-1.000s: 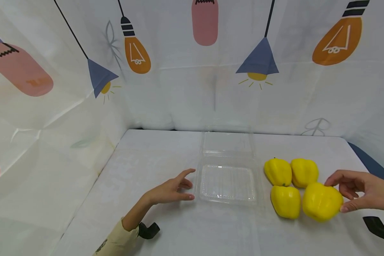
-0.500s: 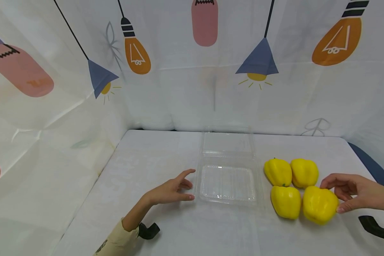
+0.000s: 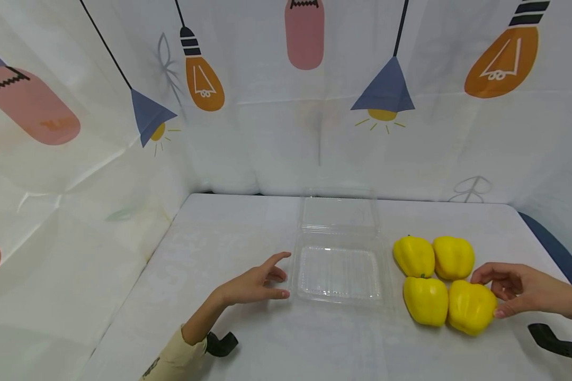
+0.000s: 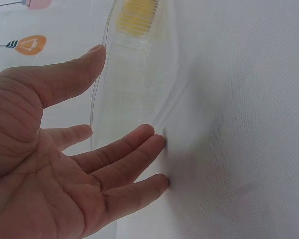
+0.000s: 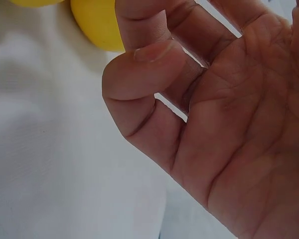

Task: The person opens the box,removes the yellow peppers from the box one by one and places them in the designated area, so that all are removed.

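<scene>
In the head view my right hand [image 3: 524,288] holds the front right yellow bell pepper [image 3: 472,308], index finger at its top and thumb at its right side. Another bell pepper [image 3: 426,300] lies directly to its left, and two more bell peppers [image 3: 453,257] sit behind. In the right wrist view, curled fingers of the right hand [image 5: 214,99] partly cover a yellow pepper [image 5: 97,25]. My left hand [image 3: 255,286] is spread beside the left edge of an opened clear plastic clamshell container [image 3: 338,272]. The left wrist view shows its fingers [image 4: 127,159] apart, gripping nothing.
The container's lid [image 3: 339,213] lies folded back toward the rear of the white table [image 3: 248,227]. A printed white curtain [image 3: 276,137] hangs behind and at the left. Black curved pieces [image 3: 221,344] sit at both wrists.
My right hand has moved left and slightly down with the front right bell pepper, bringing it up against its left neighbour. My left hand and the container have stayed still.
</scene>
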Available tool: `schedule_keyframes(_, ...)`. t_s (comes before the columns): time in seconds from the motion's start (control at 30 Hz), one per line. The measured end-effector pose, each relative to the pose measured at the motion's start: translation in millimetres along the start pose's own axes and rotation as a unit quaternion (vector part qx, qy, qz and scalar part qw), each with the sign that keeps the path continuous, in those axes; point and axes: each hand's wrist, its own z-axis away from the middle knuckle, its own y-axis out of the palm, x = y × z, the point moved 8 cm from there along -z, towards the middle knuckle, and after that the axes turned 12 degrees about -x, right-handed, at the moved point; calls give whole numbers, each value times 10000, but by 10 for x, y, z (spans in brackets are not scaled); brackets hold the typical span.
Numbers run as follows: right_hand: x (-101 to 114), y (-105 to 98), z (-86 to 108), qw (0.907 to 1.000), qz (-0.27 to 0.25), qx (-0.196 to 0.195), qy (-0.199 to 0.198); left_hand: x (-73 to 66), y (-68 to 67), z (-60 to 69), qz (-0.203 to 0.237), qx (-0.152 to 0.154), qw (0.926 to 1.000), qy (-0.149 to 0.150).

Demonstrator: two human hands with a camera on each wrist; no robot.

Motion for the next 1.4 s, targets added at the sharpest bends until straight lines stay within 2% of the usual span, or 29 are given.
schedule_keyframes(0.13, -33, 12, -3, 9999, -2, -14, 136, -4, 2, 3, 3, 5, 10000, 3)
schedule_keyframes(0.63, -82, -7, -4, 9997, 44, -119, 201, 13, 6, -14, -18, 10, 10000, 34)
schedule_keyframes(1.1, -40, -34, 23, 9977, 469, -456, 148, -13, -5, -4, -83, 7, 10000, 23)
schedule_keyframes(1.4, -45, -33, 34, 9958, 699, -459, 360, -6, -3, -1, -89, 13, 10000, 13)
